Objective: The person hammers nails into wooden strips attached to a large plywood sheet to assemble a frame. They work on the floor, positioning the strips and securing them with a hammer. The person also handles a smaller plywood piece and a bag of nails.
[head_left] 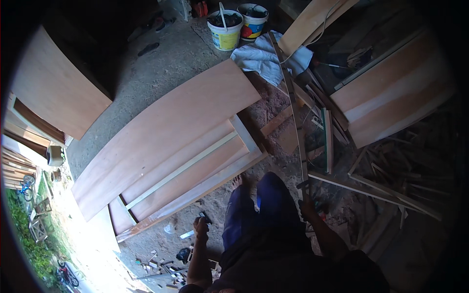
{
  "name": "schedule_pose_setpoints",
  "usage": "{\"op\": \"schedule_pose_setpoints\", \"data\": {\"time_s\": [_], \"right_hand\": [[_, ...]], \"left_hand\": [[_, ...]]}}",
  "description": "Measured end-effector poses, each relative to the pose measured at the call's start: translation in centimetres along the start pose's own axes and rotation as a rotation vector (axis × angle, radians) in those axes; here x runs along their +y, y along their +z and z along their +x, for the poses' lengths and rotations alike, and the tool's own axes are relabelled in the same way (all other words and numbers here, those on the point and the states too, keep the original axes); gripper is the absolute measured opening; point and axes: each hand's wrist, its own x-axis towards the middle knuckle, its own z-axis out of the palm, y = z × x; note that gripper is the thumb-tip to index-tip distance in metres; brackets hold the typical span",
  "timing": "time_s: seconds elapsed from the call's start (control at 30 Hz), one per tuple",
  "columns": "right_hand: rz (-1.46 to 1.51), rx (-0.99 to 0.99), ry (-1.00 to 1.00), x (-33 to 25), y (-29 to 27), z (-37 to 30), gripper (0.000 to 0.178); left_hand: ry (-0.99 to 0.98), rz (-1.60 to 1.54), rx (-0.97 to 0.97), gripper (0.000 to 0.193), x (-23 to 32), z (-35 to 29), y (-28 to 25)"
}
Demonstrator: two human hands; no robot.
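In my right hand (308, 210), closed at the right of my legs, is the near end of a long bar clamp (294, 110). The slim dark bar runs away from me past the wood pile, with a short crosspiece near my fingers. My left hand (200, 226) is closed in a fist on the left, over the floor. A small dark tool (204, 215) pokes out of it; its kind is unclear. Ahead of me a framed wooden panel (190, 183) lies at an angle, and a broad plywood sheet (168, 132) partly covers its far side.
Two buckets (225, 34) stand far ahead beside a white cloth (264, 61). Boards and a scrap wood pile (400, 171) crowd the right. Small offcuts (171, 273) litter the floor at lower left. Another plywood sheet (58, 83) leans at far left.
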Motion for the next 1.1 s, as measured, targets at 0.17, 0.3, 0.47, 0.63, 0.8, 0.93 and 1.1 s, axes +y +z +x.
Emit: {"op": "schedule_pose_setpoints", "data": {"time_s": [0.17, 0.3, 0.47, 0.63, 0.8, 0.93, 1.1], "right_hand": [[-0.277, 0.017, -0.051, -7.5, -5.7, 5.7, 0.055], [-0.404, -0.055, -0.350, -10.1, -5.8, 16.3, 0.057], [-0.593, -0.230, -0.604, -18.0, -3.0, 22.6, 0.058], [-0.623, -0.359, -0.588, -22.8, -2.9, 25.2, 0.054], [-0.748, -0.341, -0.659, -26.3, 0.9, 28.5, 0.053], [-0.942, -0.392, -0.836, -26.5, 4.7, 34.2, 0.044], [-1.066, -0.347, -1.063, -27.5, 15.4, 44.4, 0.033]], "left_hand": [[0.074, -0.203, 0.083, 0.021, 1.7, -0.3, 5.6], [0.107, -0.245, 0.239, 0.023, -0.3, -1.1, 6.9], [0.041, -0.403, 0.496, 0.024, -4.7, -5.7, 8.9], [-0.088, -0.527, 0.517, 0.016, -2.2, -7.0, 17.1], [-0.002, -0.498, 0.377, 0.012, -0.3, 3.1, 25.2], [0.093, -0.693, 0.256, 0.010, -0.2, 14.5, 31.1], [-0.039, -0.826, 0.223, 0.012, -3.0, 28.6, 35.0]]}}
